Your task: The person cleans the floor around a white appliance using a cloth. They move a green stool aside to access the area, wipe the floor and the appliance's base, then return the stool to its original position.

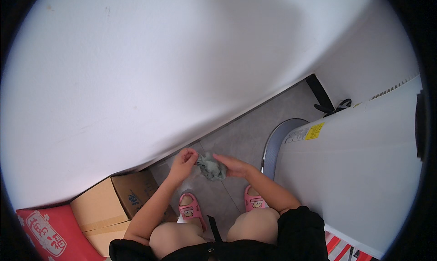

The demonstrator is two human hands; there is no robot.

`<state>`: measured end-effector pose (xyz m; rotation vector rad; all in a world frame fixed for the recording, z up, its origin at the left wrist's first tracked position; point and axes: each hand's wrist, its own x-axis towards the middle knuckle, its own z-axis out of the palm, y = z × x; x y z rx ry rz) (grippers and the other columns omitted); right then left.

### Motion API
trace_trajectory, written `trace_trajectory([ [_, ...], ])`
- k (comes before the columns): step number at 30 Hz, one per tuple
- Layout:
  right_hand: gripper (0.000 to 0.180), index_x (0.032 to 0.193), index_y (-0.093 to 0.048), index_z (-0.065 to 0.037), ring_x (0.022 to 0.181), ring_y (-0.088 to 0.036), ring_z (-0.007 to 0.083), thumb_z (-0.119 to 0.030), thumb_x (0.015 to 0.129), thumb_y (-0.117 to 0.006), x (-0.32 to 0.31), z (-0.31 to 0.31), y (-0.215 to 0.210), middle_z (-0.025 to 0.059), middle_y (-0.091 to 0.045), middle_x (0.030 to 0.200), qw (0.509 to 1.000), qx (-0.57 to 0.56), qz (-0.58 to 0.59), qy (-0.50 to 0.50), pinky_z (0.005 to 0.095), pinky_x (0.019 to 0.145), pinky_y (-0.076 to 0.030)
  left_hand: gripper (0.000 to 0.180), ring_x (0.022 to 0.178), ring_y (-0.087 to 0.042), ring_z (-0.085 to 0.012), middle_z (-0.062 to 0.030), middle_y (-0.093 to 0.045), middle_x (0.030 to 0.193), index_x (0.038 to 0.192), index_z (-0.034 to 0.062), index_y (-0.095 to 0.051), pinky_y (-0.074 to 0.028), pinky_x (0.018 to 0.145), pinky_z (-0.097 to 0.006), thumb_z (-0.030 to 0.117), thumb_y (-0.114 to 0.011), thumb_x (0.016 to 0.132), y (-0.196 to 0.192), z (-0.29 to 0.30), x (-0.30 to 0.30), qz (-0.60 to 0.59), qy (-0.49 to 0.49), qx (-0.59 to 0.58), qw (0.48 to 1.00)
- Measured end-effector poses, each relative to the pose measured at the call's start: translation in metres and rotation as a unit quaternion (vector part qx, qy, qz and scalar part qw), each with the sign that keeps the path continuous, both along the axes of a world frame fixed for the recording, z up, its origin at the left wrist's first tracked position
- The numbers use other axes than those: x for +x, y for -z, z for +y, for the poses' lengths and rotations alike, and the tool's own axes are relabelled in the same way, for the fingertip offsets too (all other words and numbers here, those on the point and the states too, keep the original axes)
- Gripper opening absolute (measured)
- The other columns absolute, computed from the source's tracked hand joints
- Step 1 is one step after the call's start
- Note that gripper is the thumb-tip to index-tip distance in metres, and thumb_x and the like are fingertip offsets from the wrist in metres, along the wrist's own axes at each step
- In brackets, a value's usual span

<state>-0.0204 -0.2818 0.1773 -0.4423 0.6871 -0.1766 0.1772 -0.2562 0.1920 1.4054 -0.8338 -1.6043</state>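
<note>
A crumpled grey-green cloth hangs between my two hands, above the floor and in front of my knees. My left hand is closed, pinching the cloth's left edge between thumb and fingertips. On the other side my right hand cups the cloth, thumb on its near face; the remaining fingers are partly hidden behind it. Below my left hand shows a pale, see-through patch, too faint to make out. Pink sandals are on my feet beneath.
A white wall rises ahead. To the left stand a cardboard box and a red printed package. A large white appliance with a yellow label fills the right, a black cable behind it. Grey tiles cover the floor.
</note>
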Motion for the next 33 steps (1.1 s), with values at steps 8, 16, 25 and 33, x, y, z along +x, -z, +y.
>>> trace_trajectory([
  [8, 0.047, 0.114, -0.049, 0.002, 0.09, -0.058, 0.0147, -0.036, 0.085, -0.051, 0.006, 0.004, -0.015, 0.0083, -0.059, 0.103, 0.983, -0.125, 0.083, -0.109, 0.0278, 0.077, -0.047, 0.017, 0.059, -0.047, -0.0068, 0.0022, -0.054, 0.068, 0.094, 0.0024, -0.057, -0.038, 0.055, -0.021, 0.016, -0.056, 0.084, -0.01, -0.001, 0.006, -0.157, 0.086, 0.023, 0.984],
  [16, 0.033, 0.1, -0.058, 0.002, 0.081, -0.061, 0.0173, -0.024, 0.085, -0.045, -0.012, -0.002, 0.017, 0.0091, -0.063, 0.092, 0.971, 0.14, -0.188, 0.05, 0.0301, 0.076, -0.048, 0.011, 0.074, -0.052, -0.0122, -0.0068, -0.056, 0.083, 0.087, 0.0014, -0.057, -0.043, 0.065, -0.027, 0.011, -0.059, 0.081, -0.021, -0.003, 0.004, -0.121, -0.032, 0.032, 0.992],
  [25, 0.032, 0.101, -0.057, -0.002, 0.084, -0.056, 0.0135, -0.028, 0.084, -0.049, -0.013, -0.003, 0.018, 0.0052, -0.06, 0.094, 0.998, -0.028, -0.021, 0.045, 0.0278, 0.075, -0.046, 0.033, 0.089, -0.055, -0.0195, -0.0092, -0.055, 0.096, 0.102, 0.0005, -0.052, -0.044, 0.077, -0.029, 0.002, -0.061, 0.071, -0.048, 0.003, -0.015, -0.261, 0.166, -0.262, 0.914],
  [33, 0.046, 0.109, -0.049, 0.003, 0.09, -0.056, 0.0152, -0.033, 0.082, -0.058, 0.001, 0.007, 0.027, 0.0072, -0.058, 0.097, 0.995, -0.082, 0.064, 0.01, 0.0299, 0.072, -0.047, 0.058, 0.092, -0.054, -0.0192, -0.0113, -0.053, 0.098, 0.117, -0.0003, -0.04, -0.044, 0.079, -0.03, 0.004, -0.065, 0.065, -0.015, 0.015, -0.021, -0.223, 0.223, -0.092, 0.944],
])
